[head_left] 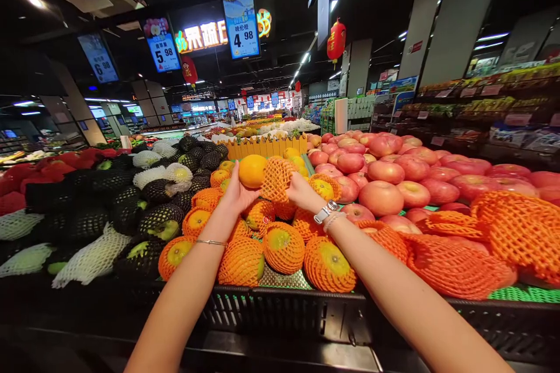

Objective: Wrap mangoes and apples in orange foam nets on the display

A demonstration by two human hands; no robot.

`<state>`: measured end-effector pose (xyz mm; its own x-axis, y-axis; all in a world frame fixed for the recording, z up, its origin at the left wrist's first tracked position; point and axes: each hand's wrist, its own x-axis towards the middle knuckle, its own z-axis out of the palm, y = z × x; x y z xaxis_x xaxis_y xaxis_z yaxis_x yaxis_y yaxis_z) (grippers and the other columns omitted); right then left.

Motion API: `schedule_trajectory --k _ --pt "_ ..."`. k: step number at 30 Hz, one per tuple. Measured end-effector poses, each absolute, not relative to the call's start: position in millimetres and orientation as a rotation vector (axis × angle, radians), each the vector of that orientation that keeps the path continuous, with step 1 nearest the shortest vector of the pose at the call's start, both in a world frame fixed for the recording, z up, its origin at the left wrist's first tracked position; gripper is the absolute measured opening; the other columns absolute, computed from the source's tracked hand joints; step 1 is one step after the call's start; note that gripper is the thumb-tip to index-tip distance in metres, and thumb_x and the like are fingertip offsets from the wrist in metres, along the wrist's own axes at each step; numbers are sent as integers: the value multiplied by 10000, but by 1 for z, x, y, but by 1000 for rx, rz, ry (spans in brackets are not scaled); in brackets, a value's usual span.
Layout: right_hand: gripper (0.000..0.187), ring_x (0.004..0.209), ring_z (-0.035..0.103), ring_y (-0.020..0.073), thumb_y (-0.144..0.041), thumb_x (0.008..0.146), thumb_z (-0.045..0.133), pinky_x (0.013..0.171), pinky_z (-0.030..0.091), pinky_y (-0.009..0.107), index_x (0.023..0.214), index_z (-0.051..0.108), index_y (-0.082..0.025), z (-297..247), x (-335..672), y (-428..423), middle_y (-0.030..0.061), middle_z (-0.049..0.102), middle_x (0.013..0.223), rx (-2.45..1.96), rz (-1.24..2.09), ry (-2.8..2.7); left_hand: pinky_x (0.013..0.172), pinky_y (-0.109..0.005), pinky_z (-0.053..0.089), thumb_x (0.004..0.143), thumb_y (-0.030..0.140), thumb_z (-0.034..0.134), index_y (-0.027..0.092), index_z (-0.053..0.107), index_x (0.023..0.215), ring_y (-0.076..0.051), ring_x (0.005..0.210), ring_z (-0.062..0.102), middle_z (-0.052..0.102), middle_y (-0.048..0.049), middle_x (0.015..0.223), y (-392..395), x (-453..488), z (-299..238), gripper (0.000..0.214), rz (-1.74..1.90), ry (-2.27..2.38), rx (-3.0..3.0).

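Observation:
My left hand [234, 195] is closed around a bare yellow-orange fruit [252, 171], held up over the produce bin. My right hand [301, 192] grips an orange foam net sleeve [276, 179] that touches the fruit's right side. A watch and bracelet sit on my right wrist, a thin bangle on my left. Below both hands lie several similar fruits wrapped in orange foam nets [283, 246].
Black crate edge [280, 312] runs along the front. Pink-red apples [381, 197] fill the bin at right, with loose orange nets [455, 262] in front. Dark fruits in black and white nets [131, 210] lie at left. Price signs hang overhead; shelves stand at right.

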<state>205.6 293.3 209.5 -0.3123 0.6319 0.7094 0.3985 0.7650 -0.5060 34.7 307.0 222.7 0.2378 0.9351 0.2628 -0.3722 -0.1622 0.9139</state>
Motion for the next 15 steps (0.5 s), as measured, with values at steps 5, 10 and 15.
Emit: schedule_trajectory --k 5,10,15 --pt "159 637 491 155 -37 614 464 634 468 277 623 469 -195 206 208 294 3 551 644 -954 101 -2073 903 -516 553 822 729 399 181 488 1278 -327 1146 624 689 -168 1139 307 38 217 719 1250 653 1088" --pt "176 739 553 201 -22 617 489 771 492 333 603 485 -198 208 210 288 53 621 713 -945 2 -2143 945 -515 546 899 626 400 186 496 1306 -322 1150 631 692 -155 1174 301 46 216 607 1211 622 993" --pt "202 860 614 241 -41 677 517 846 500 358 756 655 -166 210 213 285 102 703 842 -901 -152 -2201 995 -459 535 931 509 476 207 554 1278 -296 1172 627 686 -128 1214 295 55 215 466 1207 590 1073"
